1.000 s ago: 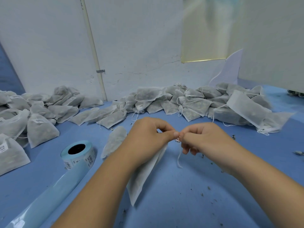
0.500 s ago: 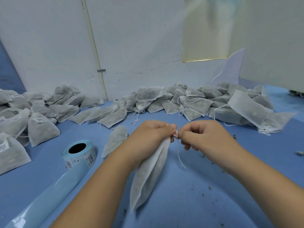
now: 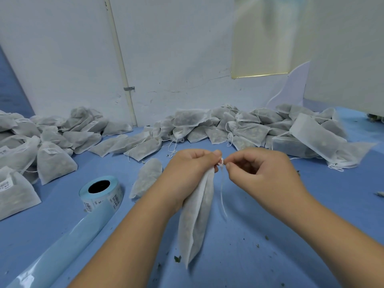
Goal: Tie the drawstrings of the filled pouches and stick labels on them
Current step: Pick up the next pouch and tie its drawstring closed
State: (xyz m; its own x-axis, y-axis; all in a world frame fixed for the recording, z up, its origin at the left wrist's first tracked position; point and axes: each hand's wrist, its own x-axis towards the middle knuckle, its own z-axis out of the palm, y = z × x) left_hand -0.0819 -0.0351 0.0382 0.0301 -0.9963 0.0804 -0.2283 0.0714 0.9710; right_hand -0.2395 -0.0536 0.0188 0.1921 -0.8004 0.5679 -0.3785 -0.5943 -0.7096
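label roll (image 3: pixel 101 191) print unreadable, pouch (image 3: pixel 197 215) neck hidden

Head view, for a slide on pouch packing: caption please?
Left hand grips a filled pouch by its neck while the right hand pinches its drawstring.

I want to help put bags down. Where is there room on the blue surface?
Bare blue surface lies right of the right hand, before the back pile. More lies between the forearms, right of the pouch and string, with crumbs. Crowded: the back pile, the left pile, and around the label roll.
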